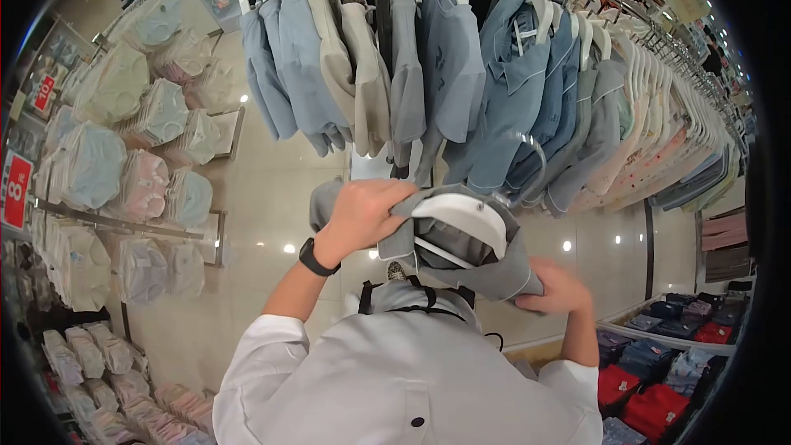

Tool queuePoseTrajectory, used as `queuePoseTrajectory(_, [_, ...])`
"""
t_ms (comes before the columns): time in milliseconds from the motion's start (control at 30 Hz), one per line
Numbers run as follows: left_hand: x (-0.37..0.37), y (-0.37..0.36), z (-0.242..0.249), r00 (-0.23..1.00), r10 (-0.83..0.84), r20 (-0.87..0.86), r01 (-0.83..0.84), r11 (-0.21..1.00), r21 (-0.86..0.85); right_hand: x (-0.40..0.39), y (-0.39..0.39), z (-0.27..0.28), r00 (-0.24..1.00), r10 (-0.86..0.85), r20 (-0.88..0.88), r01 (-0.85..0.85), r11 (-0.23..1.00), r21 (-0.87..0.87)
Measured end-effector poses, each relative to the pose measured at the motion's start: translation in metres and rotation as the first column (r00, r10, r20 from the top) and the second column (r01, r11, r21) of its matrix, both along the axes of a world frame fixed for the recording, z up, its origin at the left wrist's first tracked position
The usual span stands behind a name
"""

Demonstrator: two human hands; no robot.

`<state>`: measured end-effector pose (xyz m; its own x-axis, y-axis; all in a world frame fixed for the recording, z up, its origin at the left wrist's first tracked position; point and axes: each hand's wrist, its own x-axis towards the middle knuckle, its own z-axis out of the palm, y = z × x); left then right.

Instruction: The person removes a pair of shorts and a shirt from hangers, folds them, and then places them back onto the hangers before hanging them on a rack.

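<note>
A grey collared shirt (494, 278) with pale piping is held up in front of my body. A white hanger (465, 213) sits inside its neck, with a clear curved hook (540, 166) pointing away from me. My left hand (368, 213), a black band on its wrist, is closed on the shirt beside the collar. On the other side, my right hand (556, 287) grips the shirt's shoulder; it is slightly blurred. The fingertips of both hands are partly hidden by the cloth.
Ahead, a rail holds blue, beige and grey garments (445, 66) and patterned clothes (651, 124) on white hangers. Packs of underwear (107, 82) hang at the left beside red price signs (16, 189). Folded clothes (651, 404) fill shelves at the lower right.
</note>
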<state>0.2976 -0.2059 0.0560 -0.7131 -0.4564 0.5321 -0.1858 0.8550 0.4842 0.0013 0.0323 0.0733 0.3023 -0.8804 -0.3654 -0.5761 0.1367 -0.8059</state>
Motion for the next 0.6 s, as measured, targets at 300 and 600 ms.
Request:
queuePoseTrajectory(300, [-0.029,-0.084,0.007,0.84,-0.542,-0.008,0.505,0.778,0.373,0.036,0.032,0.012,0.804,-0.276,0.526,0.223,0.961,0.163])
queuePoseTrajectory(600, [-0.071,-0.188,-0.017,0.875,0.478,-0.079,-0.483,0.847,-0.222,0.107,-0.041,0.064,0.639,-0.413,0.649,0.347,0.908,0.237])
